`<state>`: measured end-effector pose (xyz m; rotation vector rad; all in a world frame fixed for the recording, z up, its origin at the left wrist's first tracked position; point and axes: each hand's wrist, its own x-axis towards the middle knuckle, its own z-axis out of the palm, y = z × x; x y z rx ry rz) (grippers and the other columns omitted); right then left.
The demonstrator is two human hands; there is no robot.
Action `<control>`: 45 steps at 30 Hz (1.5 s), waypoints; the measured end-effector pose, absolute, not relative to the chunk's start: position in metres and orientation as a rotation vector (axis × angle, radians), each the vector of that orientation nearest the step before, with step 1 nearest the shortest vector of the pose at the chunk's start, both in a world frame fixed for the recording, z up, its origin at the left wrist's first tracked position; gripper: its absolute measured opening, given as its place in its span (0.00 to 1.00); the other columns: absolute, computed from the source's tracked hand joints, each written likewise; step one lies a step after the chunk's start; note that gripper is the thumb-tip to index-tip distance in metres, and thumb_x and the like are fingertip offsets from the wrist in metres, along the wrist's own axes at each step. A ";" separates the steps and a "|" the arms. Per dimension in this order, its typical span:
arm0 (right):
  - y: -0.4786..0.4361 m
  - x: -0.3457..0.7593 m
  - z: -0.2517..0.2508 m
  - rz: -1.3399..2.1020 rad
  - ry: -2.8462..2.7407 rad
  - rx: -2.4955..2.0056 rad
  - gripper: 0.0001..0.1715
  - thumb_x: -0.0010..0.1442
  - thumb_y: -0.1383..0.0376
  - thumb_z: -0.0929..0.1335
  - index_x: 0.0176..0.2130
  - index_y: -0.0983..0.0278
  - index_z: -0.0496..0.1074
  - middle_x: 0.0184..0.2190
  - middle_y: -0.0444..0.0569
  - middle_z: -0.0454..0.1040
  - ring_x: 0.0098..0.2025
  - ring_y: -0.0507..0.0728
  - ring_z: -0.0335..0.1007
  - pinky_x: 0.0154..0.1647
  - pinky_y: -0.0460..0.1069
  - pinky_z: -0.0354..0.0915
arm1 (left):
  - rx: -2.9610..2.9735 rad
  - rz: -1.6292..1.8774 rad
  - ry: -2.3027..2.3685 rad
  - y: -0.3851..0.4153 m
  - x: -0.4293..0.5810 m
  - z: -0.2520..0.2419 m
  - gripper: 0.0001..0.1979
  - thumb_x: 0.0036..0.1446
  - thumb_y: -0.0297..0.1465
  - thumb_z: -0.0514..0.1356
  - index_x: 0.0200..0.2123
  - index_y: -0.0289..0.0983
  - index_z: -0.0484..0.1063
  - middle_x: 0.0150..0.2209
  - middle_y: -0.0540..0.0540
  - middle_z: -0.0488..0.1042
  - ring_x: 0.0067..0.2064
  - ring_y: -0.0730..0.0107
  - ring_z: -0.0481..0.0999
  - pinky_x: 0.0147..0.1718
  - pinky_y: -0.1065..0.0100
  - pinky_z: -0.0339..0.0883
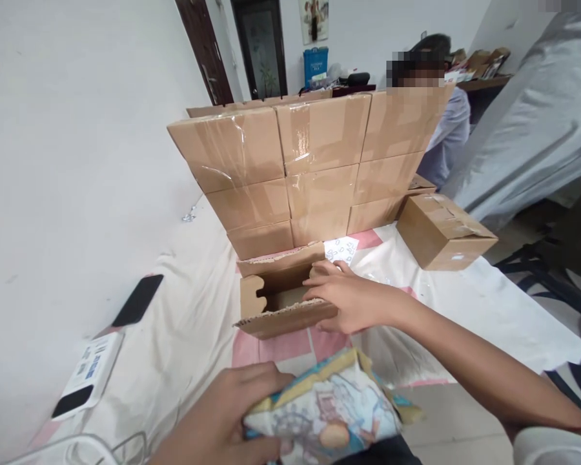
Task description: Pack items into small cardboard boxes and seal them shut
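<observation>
While clutching a soft printed packet (334, 413) in the left hand (227, 413), also busy with an open cardboard box (285, 320), so definitely a two-hander. Left hand: wrapped around the left end of the packet, thumb on the near side. As for the packet: down at the bottom of the view, nearer than the box and apart from its opening. Pretty blurry too, so can't tell the contents.

Right hand (361, 300): fingers spread over the right end of the box, thumb down by the near wall. Can't tell how hard, if at all, pressing on the cardboard.

As for the box: mouth up on a cloth-covered bench (188, 310), just in front of a stack of taped boxes (319, 161), next to a scrap of paper with drawings (339, 248).

Looks like the steady-the-box stage to me, with the packet held outside and not yet over the opening. For the next move, would need a gentle grip on that squashy packet, plus steady fingers on the box and some care around those ragged edges.
</observation>
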<state>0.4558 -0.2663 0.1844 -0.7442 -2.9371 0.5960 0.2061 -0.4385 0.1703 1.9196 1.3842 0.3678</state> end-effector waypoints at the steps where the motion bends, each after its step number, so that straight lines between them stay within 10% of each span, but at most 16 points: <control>1: -0.264 0.455 0.186 0.593 -2.960 -0.748 0.23 0.57 0.54 0.72 0.50 0.61 0.78 0.44 0.57 0.76 0.58 0.73 0.58 0.57 0.66 0.55 | 1.918 0.466 1.432 -0.438 0.197 0.179 0.18 0.53 0.38 0.69 0.49 0.52 0.79 0.45 0.50 0.82 0.45 0.58 0.80 0.45 0.65 0.74; 11: -0.259 0.461 0.177 0.306 -2.902 -0.641 0.25 0.58 0.50 0.73 0.42 0.68 0.78 0.37 0.55 0.70 0.45 0.63 0.61 0.46 0.55 0.61 | 2.046 0.968 1.829 -0.335 0.144 0.233 0.17 0.54 0.49 0.66 0.42 0.46 0.77 0.34 0.54 0.80 0.35 0.62 0.78 0.33 0.65 0.73; 25: -0.264 0.489 0.126 0.487 -2.164 -0.604 0.24 0.64 0.47 0.68 0.30 0.61 0.61 0.36 0.49 0.62 0.39 0.59 0.60 0.38 0.53 0.59 | 2.297 0.396 1.420 -0.287 0.177 0.187 0.21 0.64 0.47 0.59 0.55 0.44 0.75 0.58 0.46 0.77 0.54 0.53 0.78 0.49 0.65 0.72; 34: -0.265 0.486 0.118 0.533 -2.042 -0.562 0.19 0.65 0.56 0.68 0.30 0.61 0.56 0.35 0.47 0.60 0.39 0.58 0.59 0.39 0.53 0.58 | 2.263 0.100 1.186 -0.268 0.177 0.179 0.15 0.66 0.43 0.57 0.42 0.41 0.78 0.41 0.49 0.82 0.42 0.61 0.79 0.41 0.67 0.72; 39: -0.264 0.485 0.115 0.578 -2.007 -0.610 0.19 0.64 0.62 0.69 0.30 0.60 0.54 0.35 0.46 0.59 0.40 0.57 0.59 0.40 0.53 0.58 | 2.236 0.038 1.232 -0.263 0.175 0.173 0.27 0.69 0.50 0.52 0.67 0.51 0.66 0.67 0.49 0.68 0.66 0.55 0.70 0.59 0.61 0.68; 45: -0.262 0.486 0.110 0.640 -1.929 -0.632 0.18 0.65 0.65 0.69 0.31 0.60 0.54 0.35 0.45 0.57 0.37 0.55 0.57 0.39 0.52 0.57 | 2.177 -0.044 1.266 -0.273 0.177 0.177 0.28 0.71 0.52 0.46 0.69 0.54 0.61 0.69 0.51 0.65 0.68 0.56 0.69 0.63 0.56 0.66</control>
